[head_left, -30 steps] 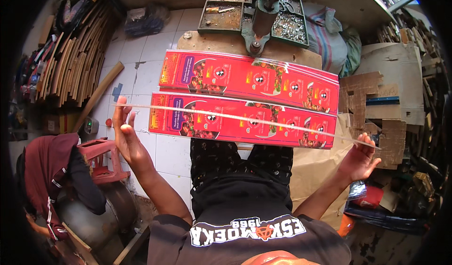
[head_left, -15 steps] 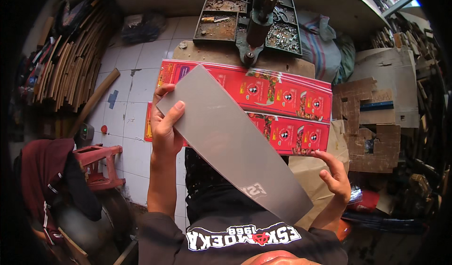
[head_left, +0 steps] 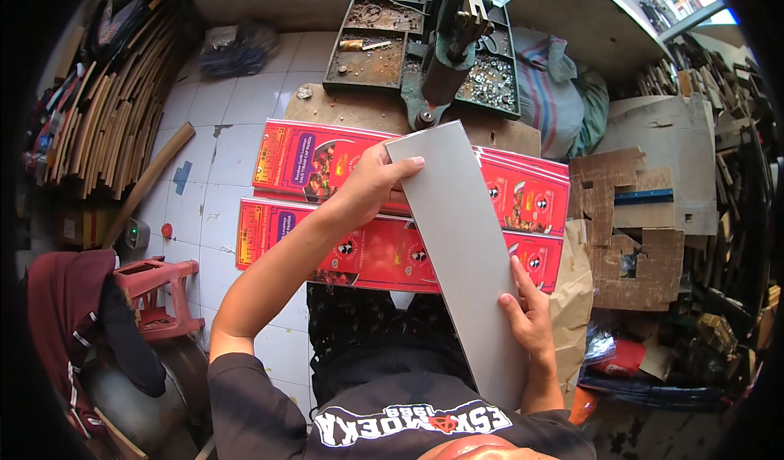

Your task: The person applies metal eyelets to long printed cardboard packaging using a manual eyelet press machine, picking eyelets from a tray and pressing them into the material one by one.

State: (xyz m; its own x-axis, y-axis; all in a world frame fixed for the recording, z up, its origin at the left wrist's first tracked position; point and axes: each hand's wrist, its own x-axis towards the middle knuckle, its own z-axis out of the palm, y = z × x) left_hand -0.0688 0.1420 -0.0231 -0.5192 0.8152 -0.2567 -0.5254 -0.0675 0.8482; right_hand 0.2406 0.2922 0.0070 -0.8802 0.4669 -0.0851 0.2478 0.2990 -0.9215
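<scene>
I hold a long, stiff, plain grey sheet (head_left: 457, 239) at a slant over my lap and the stacks in front of me. My left hand (head_left: 371, 184) grips its far end at the left edge, thumb on the grey face. Lower down, my right hand (head_left: 532, 311) has the right edge, thumb on the face and fingers along the rim; their far side is hidden. Beneath the sheet lie two rows of glossy red printed strips, a far stack (head_left: 286, 159) and a near stack (head_left: 384, 252). The sheet covers part of both.
A green metal press (head_left: 441, 76) with trays of small metal parts (head_left: 490, 80) stands beyond the strips on a wooden board (head_left: 339, 109). Brown paper (head_left: 570, 288) and cut cardboard (head_left: 653, 272) lie right. A red stool (head_left: 159, 288) and stacked boards (head_left: 114, 109) are left.
The grey sheet has swung steeper, its far end moving right. My left hand has moved right with it. My right hand, apart from the sheet before, now has its right edge.
</scene>
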